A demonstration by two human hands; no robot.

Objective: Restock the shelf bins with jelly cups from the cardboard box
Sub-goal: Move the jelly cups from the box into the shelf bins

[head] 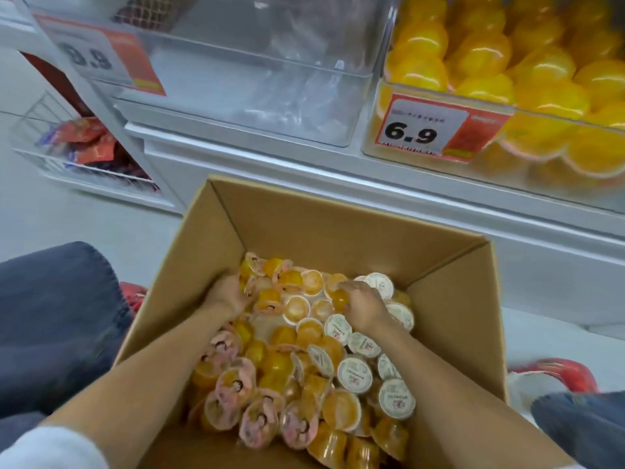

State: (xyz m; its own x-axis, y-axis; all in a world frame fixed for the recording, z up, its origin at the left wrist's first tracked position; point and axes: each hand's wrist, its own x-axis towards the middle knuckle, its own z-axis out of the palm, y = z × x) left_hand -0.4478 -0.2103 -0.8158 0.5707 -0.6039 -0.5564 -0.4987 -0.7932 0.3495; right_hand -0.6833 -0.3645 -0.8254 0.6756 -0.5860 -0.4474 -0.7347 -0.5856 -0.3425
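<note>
As the left hand [226, 294] and right hand [363, 306] curl their fingers around jelly cups [341, 370] low in the cardboard box [324, 228], the person seems to be gathering a load, which next needs lifting into the clear bin [257, 79] above.

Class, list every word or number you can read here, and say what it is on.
"6.9": price tag on the full bin of orange jelly cups.
"8.9", blurred: other price tag on the clear bin.
Small print on both tags and on the white cup lids: too small to read.
</note>
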